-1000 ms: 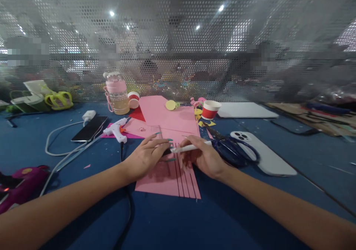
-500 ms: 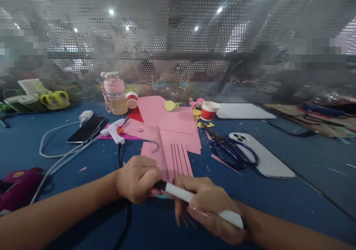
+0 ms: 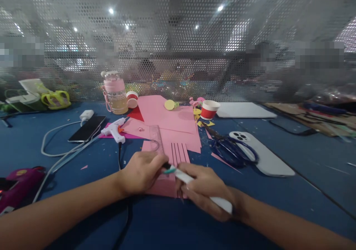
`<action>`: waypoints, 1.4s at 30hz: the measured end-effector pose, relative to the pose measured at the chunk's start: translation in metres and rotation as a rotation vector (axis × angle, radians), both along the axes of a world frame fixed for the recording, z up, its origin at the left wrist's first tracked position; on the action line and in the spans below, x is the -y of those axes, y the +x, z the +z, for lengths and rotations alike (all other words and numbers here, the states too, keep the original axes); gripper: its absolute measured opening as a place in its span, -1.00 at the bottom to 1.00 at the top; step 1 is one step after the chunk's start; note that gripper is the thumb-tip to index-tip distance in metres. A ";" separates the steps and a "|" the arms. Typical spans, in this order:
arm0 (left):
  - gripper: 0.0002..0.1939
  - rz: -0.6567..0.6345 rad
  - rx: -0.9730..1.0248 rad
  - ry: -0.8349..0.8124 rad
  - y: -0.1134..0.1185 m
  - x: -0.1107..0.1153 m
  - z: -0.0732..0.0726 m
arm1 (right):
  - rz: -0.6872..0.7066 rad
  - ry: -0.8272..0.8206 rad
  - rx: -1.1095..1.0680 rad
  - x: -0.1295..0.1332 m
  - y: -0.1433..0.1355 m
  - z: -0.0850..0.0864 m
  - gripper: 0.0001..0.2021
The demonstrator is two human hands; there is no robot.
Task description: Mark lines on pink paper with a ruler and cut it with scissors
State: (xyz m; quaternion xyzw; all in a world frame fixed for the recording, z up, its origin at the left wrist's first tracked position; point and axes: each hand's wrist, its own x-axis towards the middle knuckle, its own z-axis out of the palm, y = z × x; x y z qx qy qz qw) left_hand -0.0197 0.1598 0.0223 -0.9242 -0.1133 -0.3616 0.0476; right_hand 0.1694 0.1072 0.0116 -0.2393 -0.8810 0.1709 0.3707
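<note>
A white marker [image 3: 185, 176] with a dark end lies slantwise between my hands. My right hand [image 3: 207, 190] is closed round its barrel, the white rear end [image 3: 222, 204] sticking out beneath the palm. My left hand [image 3: 143, 170] is closed, thumb and fingers pinching the dark end; a small teal piece [image 3: 169, 170] shows there, and I cannot make out what it belongs to. Under the hands lies a pink paper sheet [image 3: 164, 188] with several dark parallel lines. A clear ruler [image 3: 155, 137] rests on it, its near end hidden by my left hand.
To the left are a glue gun [image 3: 114, 129], a black phone [image 3: 87, 128] with a white cable and a purple-red item [image 3: 22, 185]. Blue-handled scissors [image 3: 233, 151] overlap a white phone [image 3: 268, 157] at right. Behind stand a bottle [image 3: 115, 94] and a red-and-white paper cup [image 3: 209, 110].
Both hands have shifted away from me, and the right hand has also moved left with the marker. The teal piece has risen beside the marker's dark end, and more pink paper shows below.
</note>
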 end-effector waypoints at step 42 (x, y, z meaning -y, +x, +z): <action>-0.46 0.460 -0.196 -0.353 -0.012 -0.055 -0.040 | -0.503 -1.104 -0.610 -0.040 -0.006 0.005 -0.70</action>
